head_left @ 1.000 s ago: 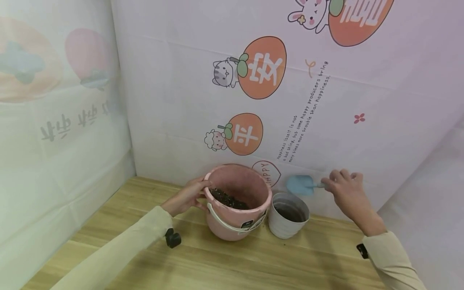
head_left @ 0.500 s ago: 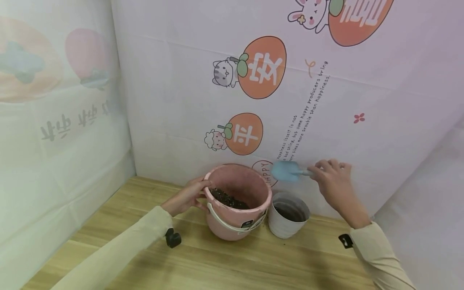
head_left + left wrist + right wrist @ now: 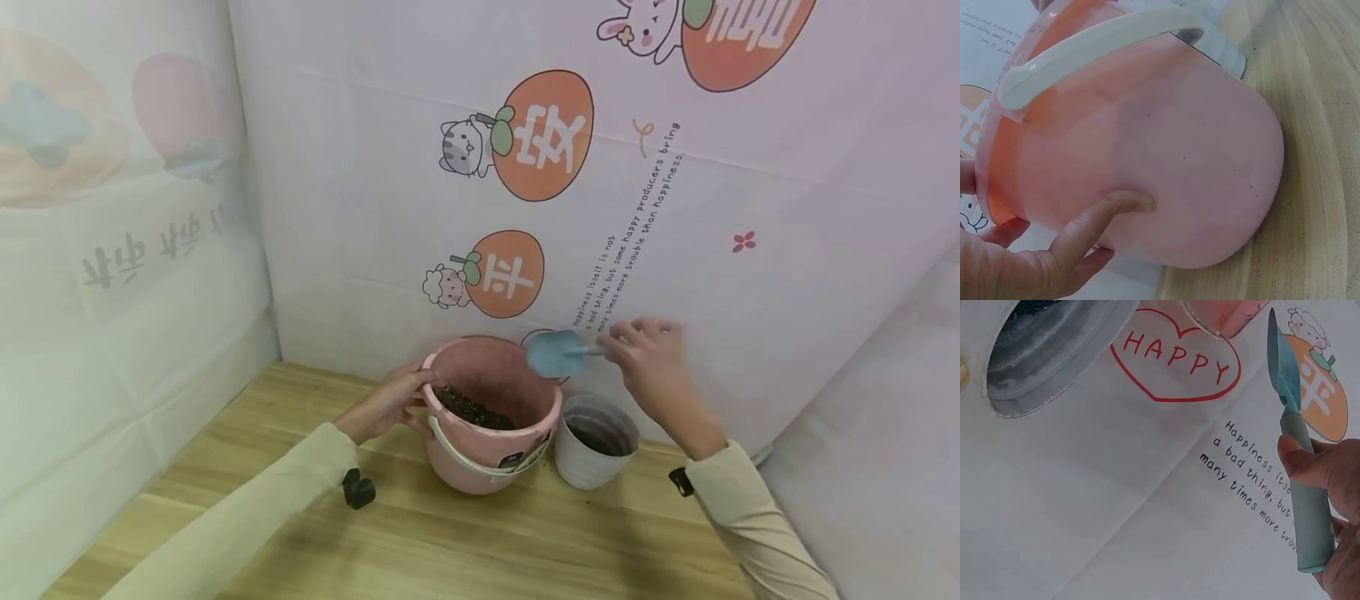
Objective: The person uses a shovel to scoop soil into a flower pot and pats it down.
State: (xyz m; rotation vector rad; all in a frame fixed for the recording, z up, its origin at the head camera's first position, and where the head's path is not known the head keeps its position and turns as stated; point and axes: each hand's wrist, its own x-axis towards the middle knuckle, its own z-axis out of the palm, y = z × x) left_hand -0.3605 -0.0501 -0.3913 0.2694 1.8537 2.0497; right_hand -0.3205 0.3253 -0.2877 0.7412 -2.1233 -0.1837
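Note:
A pink bucket (image 3: 480, 467) with dark soil (image 3: 471, 408) in it stands on the table. My left hand (image 3: 386, 407) grips its left rim; in the left wrist view the thumb lies at the rim and the fingers (image 3: 1094, 228) press on the outer wall. My right hand (image 3: 651, 362) holds a blue garden trowel (image 3: 555, 353) by its handle, fingers curled round it in the right wrist view. The trowel's blade is over the bucket's right rear rim. Right beside the bucket is a grey-white flowerpot (image 3: 588, 467), with some dark soil (image 3: 596, 440) low inside.
The wooden table (image 3: 420, 550) ends at a white printed cloth (image 3: 360, 208) behind the bucket and pot. More cloth (image 3: 120, 350) hangs on the left. A white bail handle (image 3: 468, 465) lies against the bucket's front. Small soil crumbs dot the table near the pot.
My right hand has moved left and slightly up with the trowel, from behind the pot to over the bucket's edge. The left hand, bucket and pot stay in place.

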